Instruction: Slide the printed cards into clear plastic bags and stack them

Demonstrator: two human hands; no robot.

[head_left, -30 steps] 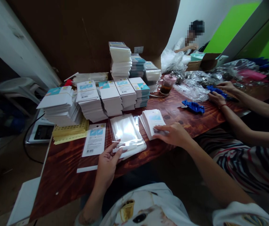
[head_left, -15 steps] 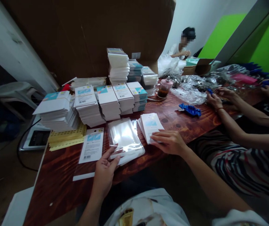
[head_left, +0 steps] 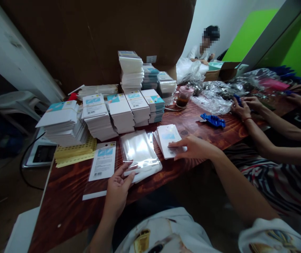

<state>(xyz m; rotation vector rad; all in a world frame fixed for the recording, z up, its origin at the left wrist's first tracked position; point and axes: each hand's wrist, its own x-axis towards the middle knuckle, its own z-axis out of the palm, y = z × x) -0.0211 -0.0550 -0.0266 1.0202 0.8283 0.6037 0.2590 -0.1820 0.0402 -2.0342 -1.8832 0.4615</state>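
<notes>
My left hand (head_left: pixel 119 186) has its thumb and fingers at the lower left edge of a pile of clear plastic sleeves (head_left: pixel 138 147), with the top sleeve's flap between them. My right hand (head_left: pixel 190 148) lies over a small pile of white printed cards (head_left: pixel 166 135), thumb and fingertips apart on the top card. Left of the sleeves, a sleeve holding a printed card (head_left: pixel 103 161) lies flat on the wooden table (head_left: pixel 68 196). Yellow sticker sheets (head_left: pixel 74 153) are beside it, partly under a card stack (head_left: pixel 63 123).
Several tall stacks of cards (head_left: pixel 95 116) stand behind the sleeves. A lidded glass cup (head_left: pixel 182 97) holds dark liquid. A blue plastic part (head_left: pixel 212 120) lies at the right, near plastic bags (head_left: pixel 213 102). Another person's hands (head_left: pixel 242 107) hold a blue piece; a person (head_left: pixel 203 52) sits beyond.
My right hand has shifted on the card pile, its fingers now more spread over the top card. My left hand has barely moved. The neighbouring person's hands have moved slightly.
</notes>
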